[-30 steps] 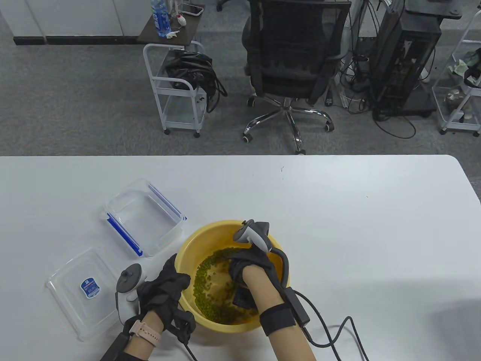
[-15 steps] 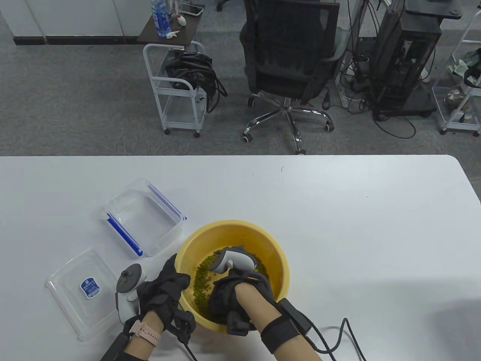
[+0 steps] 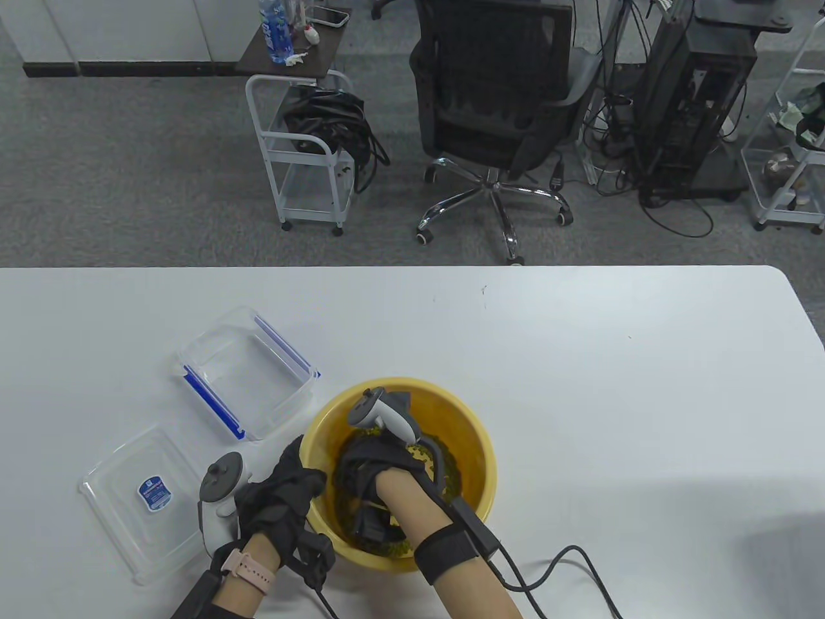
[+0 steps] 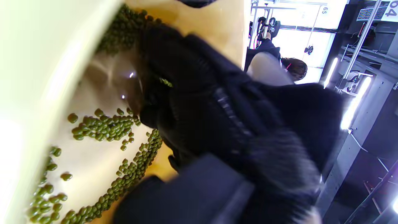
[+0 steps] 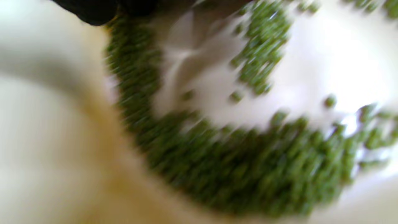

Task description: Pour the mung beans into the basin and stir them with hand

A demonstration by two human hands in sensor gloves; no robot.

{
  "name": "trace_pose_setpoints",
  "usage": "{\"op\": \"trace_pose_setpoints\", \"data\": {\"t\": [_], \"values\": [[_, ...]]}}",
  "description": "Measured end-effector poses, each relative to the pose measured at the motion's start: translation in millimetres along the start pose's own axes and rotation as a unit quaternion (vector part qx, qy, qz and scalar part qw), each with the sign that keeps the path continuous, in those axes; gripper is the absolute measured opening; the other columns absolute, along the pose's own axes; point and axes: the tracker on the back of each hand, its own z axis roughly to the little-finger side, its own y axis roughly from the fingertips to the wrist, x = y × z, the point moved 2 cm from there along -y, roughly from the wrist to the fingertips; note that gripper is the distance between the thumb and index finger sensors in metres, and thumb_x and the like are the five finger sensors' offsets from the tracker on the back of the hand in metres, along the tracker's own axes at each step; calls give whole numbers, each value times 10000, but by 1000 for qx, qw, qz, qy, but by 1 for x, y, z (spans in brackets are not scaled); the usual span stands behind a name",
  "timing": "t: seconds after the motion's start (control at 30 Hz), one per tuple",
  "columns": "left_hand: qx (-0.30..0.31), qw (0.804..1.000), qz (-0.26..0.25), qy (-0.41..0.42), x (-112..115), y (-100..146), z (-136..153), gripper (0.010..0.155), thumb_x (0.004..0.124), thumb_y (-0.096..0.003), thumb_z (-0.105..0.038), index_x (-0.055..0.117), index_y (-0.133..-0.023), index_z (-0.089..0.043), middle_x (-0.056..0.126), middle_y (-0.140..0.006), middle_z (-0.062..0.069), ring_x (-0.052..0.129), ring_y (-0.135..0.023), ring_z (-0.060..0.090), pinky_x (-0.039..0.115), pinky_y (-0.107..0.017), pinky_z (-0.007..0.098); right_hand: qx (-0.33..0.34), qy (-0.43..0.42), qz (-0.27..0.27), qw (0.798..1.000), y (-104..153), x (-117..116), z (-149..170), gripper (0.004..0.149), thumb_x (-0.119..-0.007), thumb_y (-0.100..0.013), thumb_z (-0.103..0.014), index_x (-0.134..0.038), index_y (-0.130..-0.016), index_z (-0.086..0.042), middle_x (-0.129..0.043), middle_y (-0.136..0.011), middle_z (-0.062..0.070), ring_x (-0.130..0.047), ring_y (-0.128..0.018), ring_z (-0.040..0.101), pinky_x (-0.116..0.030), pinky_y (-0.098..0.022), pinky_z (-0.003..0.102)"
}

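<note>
left hand [image 3: 283,493] grips basin [image 3: 477,438] rim; right hand [image 3: 374,467] in mung beans [image 4: 105,127], grip unclear.

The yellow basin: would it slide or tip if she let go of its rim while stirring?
Probably it would slide. The yellow basin looks like light plastic on a smooth white table, and the left hand grips its rim. Tipping seems unlikely: it is wide and low, and the mung beans lie at its bottom.
</note>
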Motion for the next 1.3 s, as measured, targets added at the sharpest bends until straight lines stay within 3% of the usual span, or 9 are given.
{"op": "trace_pose_setpoints", "data": {"t": [0.17, 0.27, 0.37, 0.5, 0.6, 0.77, 1.0, 1.2, 1.3], "values": [[-1, 1000, -1, 1, 0, 0, 0, 699, 653, -469, -39, 297, -1069, -73, 283, -1071, 269, 344, -971, 531, 434, -668, 630, -40, 21, 35, 998, 4, 17, 36, 569, -620, -384, -461, -387, -878, -302, -227, -945, -9, -316, -857, 341, -424, -657, 460], [0, 1000, -4, 2, 0, 0, 0, 701, 655, -468, -39, 298, -1070, -72, 284, -1071, 270, 345, -971, 531, 435, -668, 630, -77, 34, -57, 995, 10, 11, 55, 609, -611, -404, -459, -280, -881, -276, -210, -923, 86, -315, -855, 364, -406, -659, 477], [0, 1000, -6, 1, 0, 0, 0, 702, 655, -467, -39, 299, -1070, -72, 288, -1071, 270, 349, -970, 532, 437, -667, 629, -60, 34, -88, 994, 16, 2, 61, 597, -629, -392, -446, -378, -877, -207, -319, -900, 143, -411, -825, 387, -483, -623, 486], [0, 1000, -6, 2, 0, 0, 0, 703, 657, -466, -39, 300, -1071, -73, 288, -1072, 269, 350, -971, 530, 438, -668, 629, -26, 63, -129, 989, 24, -17, 51, 578, -646, -379, -433, -458, -857, -167, -387, -854, 190, -475, -784, 431, -516, -585, 522], [0, 1000, -6, 2, -1, 0, 0, 702, 656, -467, -40, 300, -1071, -72, 287, -1072, 268, 350, -972, 528, 437, -668, 628, 16, 62, -201, 978, 25, -40, 36, 547, -652, -374, -429, -551, -839, -160, -475, -828, 191, -534, -752, 439, -540, -557, 542], [0, 1000, -4, 1, -1, 0, 0, 702, 656, -467, -41, 299, -1071, -74, 286, -1072, 269, 348, -972, 529, 437, -669, 628, 63, 44, -243, 967, 28, -55, 8, 540, -638, -385, -438, -511, -853, -201, -438, -856, 146, -507, -765, 406, -519, -581, 512], [0, 1000, -1, 2, -1, 0, 0, 700, 655, -469, -41, 300, -1071, -76, 282, -1072, 269, 343, -972, 530, 432, -669, 629, 75, -43, -219, 972, 21, -42, -8, 541, -603, -410, -470, -364, -888, -381, -173, -969, -107, -309, -880, 226, -387, -718, 362], [0, 1000, -2, 3, -1, 0, 1, 699, 655, -469, -42, 301, -1071, -75, 282, -1072, 269, 343, -973, 529, 433, -669, 629, 22, -45, -69, 996, 6, -11, 1, 552, -603, -401, -494, -357, -886, -398, -113, -966, -159, -142, -907, 192, -271, -736, 374], [0, 1000, -2, 4, 0, 0, 1, 700, 656, -469, -41, 301, -1071, -74, 282, -1072, 269, 343, -971, 531, 432, -670, 628, -6, -4, -5, 1000, 1, 1, 16, 559, -598, -393, -498, -343, -880, -398, -133, -966, -137, -166, -899, 236, -311, -708, 421]]}}
